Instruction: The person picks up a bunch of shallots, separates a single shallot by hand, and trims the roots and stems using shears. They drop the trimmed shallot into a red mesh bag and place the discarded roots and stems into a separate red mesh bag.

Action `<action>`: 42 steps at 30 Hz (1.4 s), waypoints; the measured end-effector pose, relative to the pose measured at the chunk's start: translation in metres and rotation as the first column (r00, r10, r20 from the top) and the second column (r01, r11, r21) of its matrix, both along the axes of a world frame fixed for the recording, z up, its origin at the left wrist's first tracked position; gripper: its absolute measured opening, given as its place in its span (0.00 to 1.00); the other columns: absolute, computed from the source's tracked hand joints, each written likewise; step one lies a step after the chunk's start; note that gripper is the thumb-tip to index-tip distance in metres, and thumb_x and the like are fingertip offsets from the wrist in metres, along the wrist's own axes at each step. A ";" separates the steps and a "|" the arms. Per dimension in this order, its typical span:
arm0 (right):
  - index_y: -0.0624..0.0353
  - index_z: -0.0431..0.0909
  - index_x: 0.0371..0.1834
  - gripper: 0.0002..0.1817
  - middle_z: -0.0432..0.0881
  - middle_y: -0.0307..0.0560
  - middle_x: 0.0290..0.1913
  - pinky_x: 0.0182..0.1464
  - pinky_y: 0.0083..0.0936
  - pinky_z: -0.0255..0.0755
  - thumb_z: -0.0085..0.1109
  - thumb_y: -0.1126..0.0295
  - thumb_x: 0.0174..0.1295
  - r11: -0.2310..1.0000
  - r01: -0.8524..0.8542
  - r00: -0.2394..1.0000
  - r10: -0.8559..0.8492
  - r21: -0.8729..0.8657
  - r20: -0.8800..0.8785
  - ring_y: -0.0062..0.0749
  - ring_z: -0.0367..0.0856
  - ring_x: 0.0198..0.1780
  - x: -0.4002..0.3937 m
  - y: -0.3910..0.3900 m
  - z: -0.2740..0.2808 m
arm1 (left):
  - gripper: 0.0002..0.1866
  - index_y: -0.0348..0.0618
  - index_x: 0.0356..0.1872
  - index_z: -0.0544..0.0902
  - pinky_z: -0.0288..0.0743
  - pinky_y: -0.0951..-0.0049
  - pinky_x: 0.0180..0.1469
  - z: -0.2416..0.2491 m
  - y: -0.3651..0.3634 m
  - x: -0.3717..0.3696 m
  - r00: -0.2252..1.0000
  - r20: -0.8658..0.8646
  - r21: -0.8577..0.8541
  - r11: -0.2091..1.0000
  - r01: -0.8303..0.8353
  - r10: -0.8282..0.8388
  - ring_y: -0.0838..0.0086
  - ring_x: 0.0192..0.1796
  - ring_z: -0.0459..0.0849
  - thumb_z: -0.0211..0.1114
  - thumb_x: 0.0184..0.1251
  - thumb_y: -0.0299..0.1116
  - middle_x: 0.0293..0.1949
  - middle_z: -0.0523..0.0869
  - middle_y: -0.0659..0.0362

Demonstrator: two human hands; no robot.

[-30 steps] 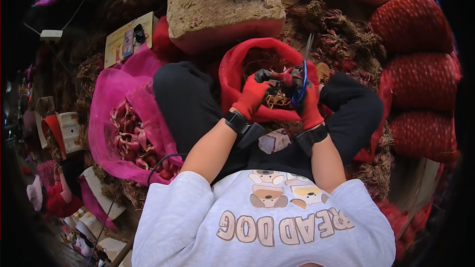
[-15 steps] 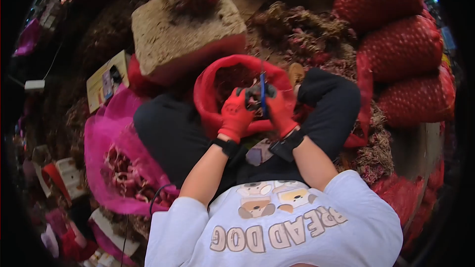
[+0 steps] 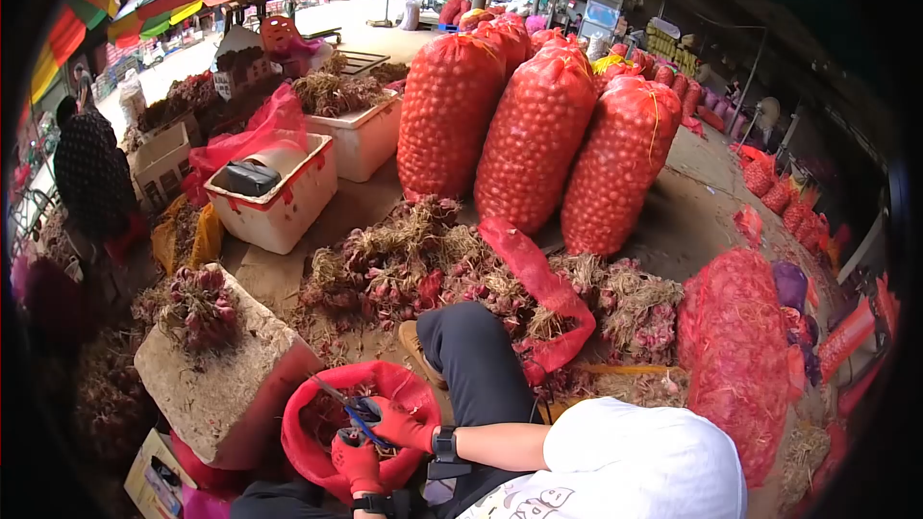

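Observation:
My right hand, in a red glove with dark fingers, is closed on a pair of scissors with blue handles. The blades point up and left over a red mesh bag between my legs. Just below the scissors is my left hand, gloved alike. Its fingers are curled, and what they hold is too small to make out. Both hands are above the bag's open mouth, where dark red bits lie inside. On a worn foam block beside the bag rests a bunch of shallots with dry stems.
A heap of shallots with dried tops spreads ahead of my foot. Behind it stand several full red mesh sacks. White foam boxes are at upper left, near a person in dark clothes. Another sack leans at right.
My view has swung up and to the right, bringing in the sacks, boxes and umbrellas. Both hands stay together over the red bag, the scissors still in my right hand.

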State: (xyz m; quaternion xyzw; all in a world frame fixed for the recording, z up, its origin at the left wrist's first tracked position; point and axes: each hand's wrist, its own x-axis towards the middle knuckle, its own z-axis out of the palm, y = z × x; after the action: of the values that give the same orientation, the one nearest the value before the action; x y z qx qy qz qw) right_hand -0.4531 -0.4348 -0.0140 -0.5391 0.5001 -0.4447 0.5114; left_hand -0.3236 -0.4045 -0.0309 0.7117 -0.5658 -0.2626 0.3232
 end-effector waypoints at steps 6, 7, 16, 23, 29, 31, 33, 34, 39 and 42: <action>0.62 0.75 0.50 0.19 0.82 0.40 0.42 0.47 0.23 0.72 0.65 0.68 0.56 0.986 -0.154 0.978 0.162 -0.068 0.129 0.19 0.77 0.41 -0.003 -0.015 0.008 | 0.23 0.38 0.48 0.75 0.73 0.68 0.48 -0.039 -0.013 0.024 0.828 -0.561 0.064 0.996 0.057 -0.011 0.65 0.47 0.80 0.68 0.47 0.24 0.48 0.80 0.52; 0.62 0.75 0.50 0.19 0.82 0.40 0.41 0.46 0.22 0.72 0.64 0.68 0.56 0.973 -0.230 0.963 0.227 0.002 0.146 0.19 0.77 0.41 -0.010 -0.019 0.008 | 0.26 0.38 0.53 0.74 0.73 0.69 0.49 -0.047 -0.015 0.024 0.687 -0.723 -0.076 0.996 0.036 -0.080 0.66 0.49 0.79 0.67 0.48 0.22 0.51 0.79 0.53; 0.57 0.77 0.48 0.17 0.80 0.36 0.40 0.45 0.23 0.72 0.61 0.63 0.58 0.979 -0.193 0.956 0.174 0.064 0.236 0.21 0.77 0.40 -0.023 -0.019 0.013 | 0.13 0.38 0.45 0.79 0.73 0.75 0.50 0.052 -0.009 0.009 0.549 -0.810 -0.053 0.958 0.282 -0.206 0.78 0.44 0.79 0.65 0.58 0.25 0.41 0.83 0.61; 0.66 0.73 0.51 0.18 0.79 0.39 0.41 0.44 0.18 0.72 0.60 0.72 0.58 0.916 -0.368 0.600 0.106 0.157 0.793 0.22 0.79 0.41 -0.033 -0.041 0.005 | 0.06 0.38 0.40 0.79 0.76 0.76 0.43 0.013 -0.015 0.036 0.227 -0.972 0.051 0.996 -0.072 0.066 0.78 0.37 0.81 0.58 0.66 0.29 0.35 0.83 0.62; 0.66 0.69 0.56 0.22 0.74 0.38 0.38 0.42 0.15 0.69 0.59 0.69 0.59 0.885 -0.452 0.708 0.280 0.110 0.648 0.18 0.73 0.37 -0.027 -0.031 0.023 | 0.22 0.36 0.59 0.71 0.66 0.76 0.60 0.048 -0.012 0.033 0.390 -0.911 -0.119 0.991 0.063 -0.134 0.76 0.57 0.74 0.61 0.63 0.27 0.56 0.76 0.58; 0.67 0.72 0.53 0.20 0.79 0.37 0.39 0.43 0.16 0.71 0.61 0.73 0.57 0.892 -0.435 0.736 0.273 0.124 0.619 0.18 0.78 0.40 -0.027 -0.031 0.022 | 0.21 0.36 0.56 0.73 0.68 0.76 0.58 0.049 -0.008 0.019 0.485 -0.853 -0.132 0.978 0.159 -0.194 0.77 0.54 0.76 0.63 0.62 0.26 0.52 0.79 0.59; 0.66 0.75 0.50 0.17 0.80 0.39 0.40 0.40 0.17 0.73 0.60 0.71 0.59 0.898 -0.404 0.766 0.228 0.174 0.600 0.18 0.79 0.40 -0.031 -0.032 0.000 | 0.14 0.37 0.49 0.76 0.72 0.78 0.50 0.050 -0.005 0.019 0.433 -0.885 -0.064 0.964 0.257 -0.174 0.79 0.46 0.78 0.61 0.63 0.26 0.44 0.80 0.61; 0.66 0.76 0.49 0.16 0.80 0.39 0.40 0.39 0.17 0.74 0.59 0.71 0.60 0.896 -0.379 0.789 0.184 0.230 0.586 0.19 0.79 0.39 -0.031 -0.032 -0.003 | 0.12 0.38 0.48 0.76 0.73 0.79 0.47 0.042 -0.006 0.022 0.381 -0.918 0.001 0.962 0.273 -0.107 0.80 0.44 0.78 0.60 0.63 0.26 0.43 0.79 0.62; 0.65 0.77 0.48 0.14 0.81 0.40 0.38 0.33 0.18 0.75 0.56 0.68 0.63 0.874 -0.283 0.788 -0.022 0.394 0.615 0.21 0.80 0.31 -0.027 -0.026 0.007 | 0.08 0.41 0.45 0.75 0.74 0.81 0.41 0.029 -0.004 0.030 0.490 -0.858 -0.012 0.961 0.276 -0.152 0.83 0.40 0.78 0.58 0.65 0.27 0.42 0.78 0.63; 0.63 0.76 0.48 0.14 0.81 0.39 0.36 0.31 0.16 0.74 0.57 0.68 0.62 0.856 -0.342 0.766 0.016 0.387 0.642 0.21 0.80 0.30 -0.031 -0.032 0.010 | 0.11 0.41 0.49 0.74 0.74 0.81 0.41 0.017 -0.003 0.041 0.632 -0.702 -0.103 0.924 0.368 -0.330 0.82 0.42 0.79 0.58 0.66 0.28 0.43 0.78 0.63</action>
State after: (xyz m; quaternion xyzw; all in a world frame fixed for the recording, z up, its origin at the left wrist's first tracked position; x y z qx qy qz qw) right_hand -0.4838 -0.4665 -0.0040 -0.2648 0.3432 -0.4041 0.8054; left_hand -0.2831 -0.4074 -0.0137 0.4407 -0.5180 -0.5864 0.4399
